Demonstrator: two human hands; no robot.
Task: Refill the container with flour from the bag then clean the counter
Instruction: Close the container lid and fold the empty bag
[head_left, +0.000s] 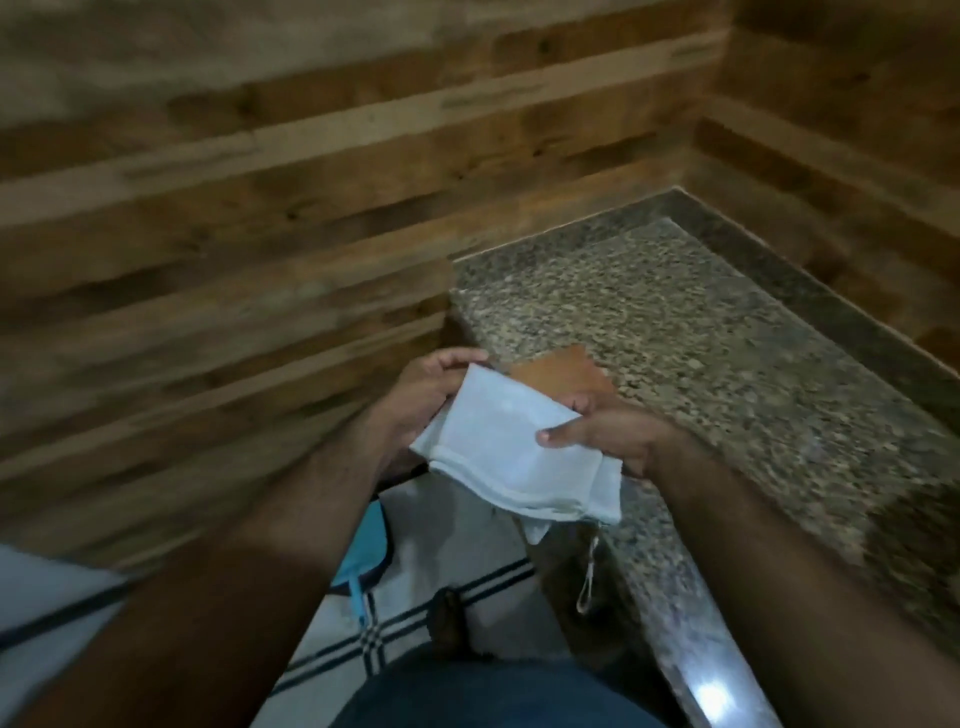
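Flour, bag and container: none in view. We hold a folded white cloth in both hands just off the near-left edge of the granite counter; left hand curled round its far-left end, right hand pinching its right side. We judge this the cleaning step; next, lay the cloth on the counter and wipe. Brown item behind the cloth: unidentified.

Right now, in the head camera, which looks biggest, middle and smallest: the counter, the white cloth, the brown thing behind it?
1. Granite counter
2. White cloth
3. Brown piece, though the cloth partly hides it, so its full size is unsure.
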